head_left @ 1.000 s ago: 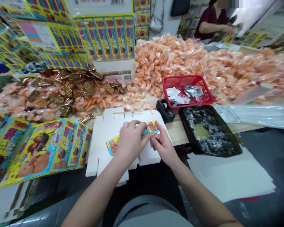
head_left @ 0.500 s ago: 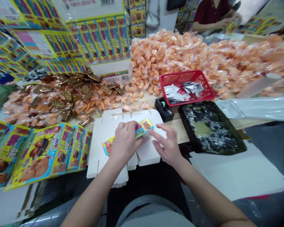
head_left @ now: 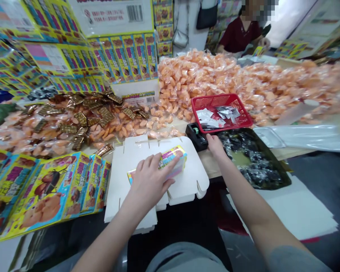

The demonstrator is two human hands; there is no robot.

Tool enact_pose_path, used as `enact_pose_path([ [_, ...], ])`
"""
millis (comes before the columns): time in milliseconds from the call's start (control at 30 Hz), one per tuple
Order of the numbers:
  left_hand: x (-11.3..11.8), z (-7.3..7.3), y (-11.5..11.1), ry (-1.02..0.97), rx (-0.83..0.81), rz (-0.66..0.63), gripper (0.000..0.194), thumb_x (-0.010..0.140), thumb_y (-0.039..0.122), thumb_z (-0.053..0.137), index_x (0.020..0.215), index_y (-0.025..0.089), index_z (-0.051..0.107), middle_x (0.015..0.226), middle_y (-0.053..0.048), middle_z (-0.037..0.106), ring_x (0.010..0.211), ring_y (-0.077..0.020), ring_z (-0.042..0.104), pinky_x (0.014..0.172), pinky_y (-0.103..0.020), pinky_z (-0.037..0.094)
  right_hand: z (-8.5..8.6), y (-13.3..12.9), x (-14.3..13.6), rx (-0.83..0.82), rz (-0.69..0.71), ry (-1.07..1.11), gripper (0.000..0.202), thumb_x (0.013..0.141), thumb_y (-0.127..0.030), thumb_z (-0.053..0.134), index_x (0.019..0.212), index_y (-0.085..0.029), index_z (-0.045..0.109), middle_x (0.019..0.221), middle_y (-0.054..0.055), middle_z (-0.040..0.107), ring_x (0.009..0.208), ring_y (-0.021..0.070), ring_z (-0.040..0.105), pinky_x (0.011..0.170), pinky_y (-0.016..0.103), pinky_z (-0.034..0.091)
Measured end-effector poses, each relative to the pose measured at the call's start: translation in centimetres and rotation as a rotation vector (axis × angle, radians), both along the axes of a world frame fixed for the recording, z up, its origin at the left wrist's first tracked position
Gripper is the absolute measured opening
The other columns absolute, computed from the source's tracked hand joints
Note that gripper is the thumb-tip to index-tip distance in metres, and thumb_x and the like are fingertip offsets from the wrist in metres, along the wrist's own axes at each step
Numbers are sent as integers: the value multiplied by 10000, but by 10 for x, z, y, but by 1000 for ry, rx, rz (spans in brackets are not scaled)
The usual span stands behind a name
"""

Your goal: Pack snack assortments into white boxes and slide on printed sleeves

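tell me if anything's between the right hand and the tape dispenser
Nothing visible: the right hand is at the right side of the black tape dispenser, and the red basket sits just beyond, not between them.

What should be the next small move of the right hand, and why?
Perhaps the right hand should pull a strip from the tape dispenser: it is close at the dispenser's side, while the left hand lies over the small printed box on the white cardboard and could steady it. Whether tape is already gripped, I cannot tell.
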State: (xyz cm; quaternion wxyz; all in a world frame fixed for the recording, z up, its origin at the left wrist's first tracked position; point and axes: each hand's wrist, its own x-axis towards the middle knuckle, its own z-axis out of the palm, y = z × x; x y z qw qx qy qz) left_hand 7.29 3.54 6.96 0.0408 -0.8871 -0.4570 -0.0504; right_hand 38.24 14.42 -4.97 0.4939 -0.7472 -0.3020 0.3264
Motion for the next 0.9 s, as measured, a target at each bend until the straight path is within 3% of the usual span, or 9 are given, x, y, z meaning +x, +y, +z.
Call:
enact_pose_path([
  [67, 8, -4, 3, 20, 26, 6, 609, 891, 380, 593, 1452, 382, 354, 1317, -134, 528, 1096, -325, 568, 881, -481, 466, 5, 12, 1, -82, 51, 87, 154, 753, -350, 641, 707, -205, 614, 720, 65, 636, 785, 243, 610, 710, 377, 521],
  [133, 8, -10, 2, 8, 44, -12, 531, 923, 313, 542, 1435, 307, 404, 1377, -136, 509, 1144, -312, 555, 916, -472, 462, 8, 17, 2, -133, 86, 180, 141, 717, -289, 667, 626, -205, 599, 611, 44, 598, 666, 222, 588, 628, 376, 523],
  [300, -10, -19, -10, -41, 83, -113, 571, 940, 285, 504, 1472, 165, 333, 1507, -159, 391, 1369, -316, 384, 1064, -458, 396, 5, 5, 4, -52, 96, 379, 94, 669, -245, 684, 683, -209, 598, 633, -2, 598, 629, 176, 563, 616, 381, 562],
  [467, -2, -16, -7, 14, 70, -46, 530, 916, 192, 518, 1412, 349, 413, 1467, -173, 421, 1255, -368, 502, 952, -509, 457, 0, -13, -5, 107, 16, 493, 161, 671, -316, 663, 716, -224, 539, 704, -23, 603, 721, 167, 595, 653, 355, 584],
  [533, -2, -13, -4, -14, 46, -37, 486, 923, 204, 506, 1391, 319, 445, 1452, -180, 430, 1248, -361, 505, 953, -508, 464, -3, -19, -10, 159, -25, 507, 152, 647, -282, 658, 683, -217, 527, 694, -22, 591, 729, 162, 589, 657, 336, 581],
  [633, -21, -13, -4, -89, -15, -88, 526, 931, 282, 489, 1442, 221, 375, 1482, -183, 386, 1315, -341, 436, 1029, -510, 428, -12, -24, -16, 213, -86, 505, 158, 603, -243, 660, 618, -204, 508, 665, -32, 566, 707, 143, 575, 664, 307, 568],
  [767, -60, -22, -10, -113, -60, -24, 572, 925, 271, 456, 1479, 281, 315, 1415, -146, 441, 1259, -347, 466, 988, -545, 445, -30, -21, -26, 261, -171, 478, 176, 590, -248, 648, 561, -190, 485, 657, -38, 551, 668, 114, 552, 636, 253, 522],
  [900, -69, -36, -14, -264, -30, 11, 490, 940, 241, 455, 1426, 268, 396, 1344, -152, 456, 1187, -312, 504, 944, -491, 488, -38, -26, -36, 309, -274, 414, 178, 648, -297, 606, 597, -189, 475, 788, -29, 573, 716, 89, 549, 674, 219, 492],
])
